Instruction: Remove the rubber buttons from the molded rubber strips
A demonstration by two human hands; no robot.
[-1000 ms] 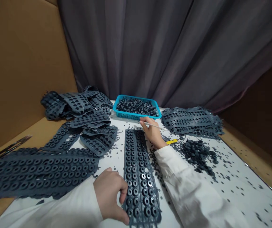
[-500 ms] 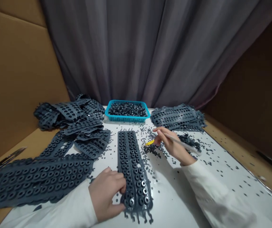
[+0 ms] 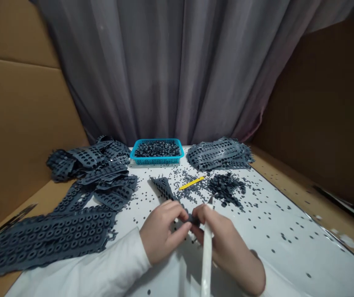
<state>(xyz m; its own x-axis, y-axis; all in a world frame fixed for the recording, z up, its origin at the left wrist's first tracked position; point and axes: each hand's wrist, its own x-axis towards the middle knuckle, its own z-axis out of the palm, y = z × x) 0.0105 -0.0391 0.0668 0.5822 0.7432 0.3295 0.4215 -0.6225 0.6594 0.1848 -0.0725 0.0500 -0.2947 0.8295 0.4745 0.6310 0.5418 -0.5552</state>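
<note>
Dark sheet: near end pinched by left grip, right grip; far end beyond both.

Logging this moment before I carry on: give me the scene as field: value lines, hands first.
Left hand: pinching the dark strip
Right hand: holding the white tool, fingertips at the same strip
Strip: bent, near end largely hidden by the hands
Yellow tool: lying among scattered bits
Loose pile: right of the yellow tool
Blue basket: at the back, full of small dark pieces
</note>
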